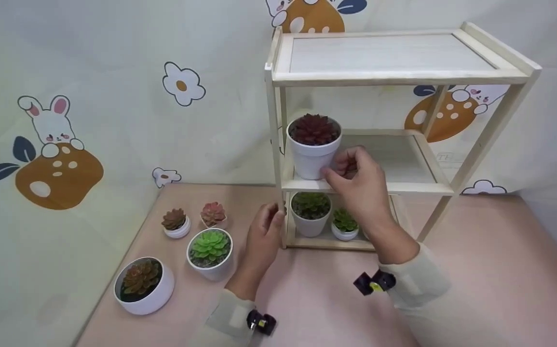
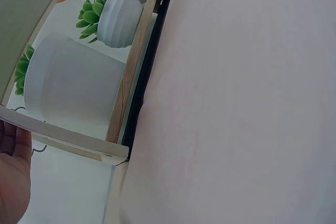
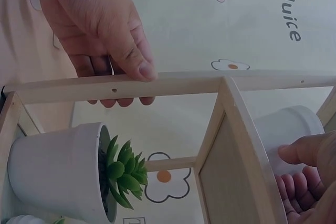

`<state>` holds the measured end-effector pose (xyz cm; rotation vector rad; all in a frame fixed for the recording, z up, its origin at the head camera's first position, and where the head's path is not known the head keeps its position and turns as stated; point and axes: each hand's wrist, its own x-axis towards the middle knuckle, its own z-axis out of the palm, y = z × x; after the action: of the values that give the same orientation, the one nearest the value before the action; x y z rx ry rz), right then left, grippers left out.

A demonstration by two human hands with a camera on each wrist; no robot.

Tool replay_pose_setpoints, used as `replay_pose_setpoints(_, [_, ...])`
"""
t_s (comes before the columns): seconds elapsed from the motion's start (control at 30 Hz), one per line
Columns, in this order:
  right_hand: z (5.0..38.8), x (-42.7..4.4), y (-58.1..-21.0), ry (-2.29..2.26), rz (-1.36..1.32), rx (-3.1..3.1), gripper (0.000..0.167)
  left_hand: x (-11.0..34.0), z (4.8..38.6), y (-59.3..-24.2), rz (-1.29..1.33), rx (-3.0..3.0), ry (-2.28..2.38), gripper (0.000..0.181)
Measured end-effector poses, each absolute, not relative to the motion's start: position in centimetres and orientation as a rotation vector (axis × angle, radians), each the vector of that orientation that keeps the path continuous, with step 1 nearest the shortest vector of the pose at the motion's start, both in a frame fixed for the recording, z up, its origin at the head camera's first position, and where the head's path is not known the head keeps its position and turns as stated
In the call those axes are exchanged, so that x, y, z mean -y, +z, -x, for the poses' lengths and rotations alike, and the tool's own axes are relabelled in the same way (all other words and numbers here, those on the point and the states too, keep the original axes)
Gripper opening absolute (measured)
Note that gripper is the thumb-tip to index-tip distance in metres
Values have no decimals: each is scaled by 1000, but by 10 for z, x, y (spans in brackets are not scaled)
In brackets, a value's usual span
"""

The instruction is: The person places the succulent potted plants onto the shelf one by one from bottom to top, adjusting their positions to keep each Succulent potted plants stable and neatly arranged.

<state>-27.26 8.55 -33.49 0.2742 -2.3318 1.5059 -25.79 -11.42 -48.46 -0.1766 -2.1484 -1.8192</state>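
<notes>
On the middle shelf of a pale wooden rack [image 1: 384,53], at its left end, stands a white pot with a dark red succulent [image 1: 314,159]. My right hand [image 1: 362,185] is at the pot's right side, thumb against its front and fingers bent beside it. My left hand [image 1: 264,233] grips the rack's left front post [image 3: 184,85]; in the right wrist view its thumb lies on one side and fingertips show past the other. Below, a larger potted green succulent [image 1: 310,219] and a small one [image 1: 345,226] stand on the bottom shelf.
Left of the rack, on the pink tabletop [image 1: 317,299], are a bright green succulent [image 1: 210,255], a brownish one in a wide bowl [image 1: 145,289], a small brown one [image 1: 175,224] and a small pink one [image 1: 213,214]. A printed cloth [image 1: 114,38] hangs behind.
</notes>
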Motion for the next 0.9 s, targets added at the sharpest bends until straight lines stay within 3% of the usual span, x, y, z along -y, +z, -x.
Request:
replay_pose_setpoints(0.5, [266,-94,-338,1555,-281,2339,29,114,259,-485,205,2152,-1828,36])
replay_pose_setpoints(0.9, [243,-133,-341,1501,-225,2316,32,114,259,-485,194,2148,-1825,39])
